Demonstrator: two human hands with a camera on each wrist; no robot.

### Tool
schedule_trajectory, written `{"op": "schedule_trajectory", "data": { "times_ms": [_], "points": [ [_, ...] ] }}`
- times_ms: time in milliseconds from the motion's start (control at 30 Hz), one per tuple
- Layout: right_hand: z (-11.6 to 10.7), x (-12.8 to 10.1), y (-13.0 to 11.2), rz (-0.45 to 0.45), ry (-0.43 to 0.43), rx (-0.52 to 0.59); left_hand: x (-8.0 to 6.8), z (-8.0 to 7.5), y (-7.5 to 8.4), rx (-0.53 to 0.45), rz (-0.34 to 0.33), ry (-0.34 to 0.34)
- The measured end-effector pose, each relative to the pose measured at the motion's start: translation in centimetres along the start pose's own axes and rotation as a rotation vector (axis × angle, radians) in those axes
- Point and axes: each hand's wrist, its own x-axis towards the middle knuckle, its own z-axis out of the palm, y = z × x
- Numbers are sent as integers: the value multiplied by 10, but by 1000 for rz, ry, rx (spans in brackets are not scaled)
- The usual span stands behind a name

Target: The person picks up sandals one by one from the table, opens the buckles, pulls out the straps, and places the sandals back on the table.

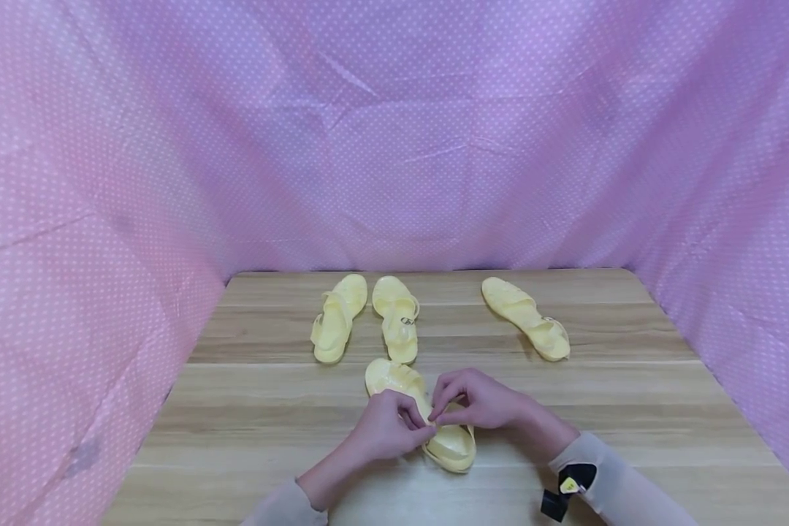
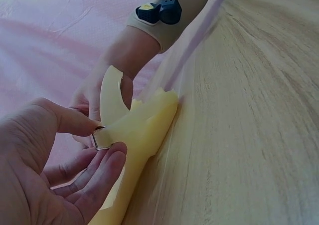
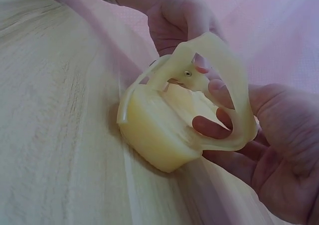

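Sandal [image 1: 447,438]: on the table [image 1: 631,409], between the 2 hands.
Left hand [image 1: 384,427]: pinches the strap [image 2: 112,93].
Right hand [image 1: 480,400]: holds the strap too.

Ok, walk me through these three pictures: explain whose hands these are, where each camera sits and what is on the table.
No machine here: a person works with two bare hands. The wide picture comes from a camera on the person's head, looking down at a wooden table ringed by pink dotted cloth. The other two come from cameras strapped to each wrist, so each shows the work up close. Four pale yellow sandals are on the table. Three lie at the back: two side by side and one further right. The nearest sandal is being handled: the left hand pinches its strap at the buckle, and the right hand has its grip on the strap too.
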Motion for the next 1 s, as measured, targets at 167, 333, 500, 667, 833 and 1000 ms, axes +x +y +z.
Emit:
{"op": "schedule_trajectory", "data": {
  "times_ms": [167,333,500,667,833,1000],
  "points": [
    [0,-2,1,29,12,19,-1,1,0,-11,9,11],
    [1,-2,1,2,11,-14,-3,3,-2,-27,18,45],
    [0,0,0,-3,-12,-66,-6,6,-3,-27,49,85],
    [-1,0,0,47,-28,-21,-6,8,-2,7,121,93],
    [-2,1,2,117,-52,28,-2,6,-2,-19,156,33],
    [-4,1,1,168,-62,39,0,4,-4,-39,141,3]
  ]
}}
